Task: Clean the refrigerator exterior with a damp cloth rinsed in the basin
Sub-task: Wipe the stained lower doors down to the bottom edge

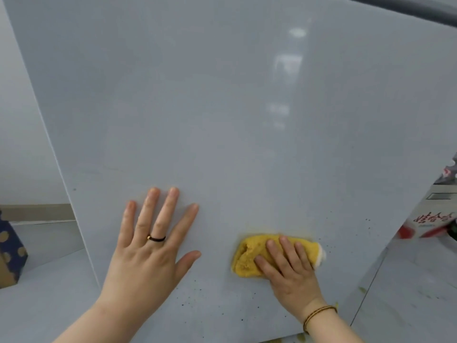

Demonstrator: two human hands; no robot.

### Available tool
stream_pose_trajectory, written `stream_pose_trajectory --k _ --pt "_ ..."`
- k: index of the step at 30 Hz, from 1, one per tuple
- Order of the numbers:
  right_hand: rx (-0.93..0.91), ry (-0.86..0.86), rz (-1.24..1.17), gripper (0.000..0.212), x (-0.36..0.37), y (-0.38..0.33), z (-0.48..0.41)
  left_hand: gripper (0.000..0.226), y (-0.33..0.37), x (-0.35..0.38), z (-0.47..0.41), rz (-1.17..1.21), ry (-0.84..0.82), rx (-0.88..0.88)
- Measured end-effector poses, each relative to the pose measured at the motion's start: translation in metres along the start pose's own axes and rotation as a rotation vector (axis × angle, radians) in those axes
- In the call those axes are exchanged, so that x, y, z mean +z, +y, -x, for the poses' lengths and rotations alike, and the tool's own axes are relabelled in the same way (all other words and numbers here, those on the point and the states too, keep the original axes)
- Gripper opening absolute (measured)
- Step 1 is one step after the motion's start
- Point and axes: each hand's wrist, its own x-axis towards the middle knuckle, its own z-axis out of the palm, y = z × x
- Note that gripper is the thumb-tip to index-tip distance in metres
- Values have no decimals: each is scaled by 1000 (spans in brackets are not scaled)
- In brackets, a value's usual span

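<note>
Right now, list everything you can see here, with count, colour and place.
refrigerator panel: one, pale grey and glossy, fills most of the view
cloth: one, yellow with a white edge, low on the panel, right of centre
dark specks: many, scattered over the lower panel
box: one, dark blue with gold dots, left edge
carton: one, white with red print, right edge
ring: one, dark with a gold bead, worn on a finger
bracelet: one, brownish gold, worn on a wrist
left hand: one, flat on the panel, fingers spread
right hand: one, presses the cloth to the panel
</note>
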Motion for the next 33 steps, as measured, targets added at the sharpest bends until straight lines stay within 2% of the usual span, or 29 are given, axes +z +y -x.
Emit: stream_pose_trajectory --k 2,4,8,10,13,17,19,21,24,27,30,33 --pt "-97 -15 39 51 -7 16 -8 59 1 1 1 -10 0 -17" --pt "-68 27 71 51 -17 32 -32 59 3 1 1 -10 2 -32" --pt "496 226 -138 57 -32 58 -109 61 9 0 0 3 -5 -76" --pt "706 322 -248 58 -37 61 -133 61 11 1 -1 12 -3 -85" --pt "985 420 -337 59 -35 50 -128 62 12 1 0 24 -1 -96" --pt "1642 546 -604 58 -33 28 -100 63 12 0 0 35 -22 -106" --pt "1815 570 -662 54 -35 21 -101 64 13 -1 0 40 -41 -105" --pt "1694 508 -623 58 -39 17 -109 65 15 -2 -1 38 -62 -119" --pt "1241 394 -566 60 -47 28 -127 67 28 -8 -3 54 -64 -206" --pt "989 322 -451 55 -51 58 -133 59 48 -10 -6 135 -18 -175" --pt "951 280 -390 57 -46 80 -117 53 62 1 -6 188 12 -23" --pt "1204 332 -444 60 -36 85 -89 57 67 15 1 131 -29 10"
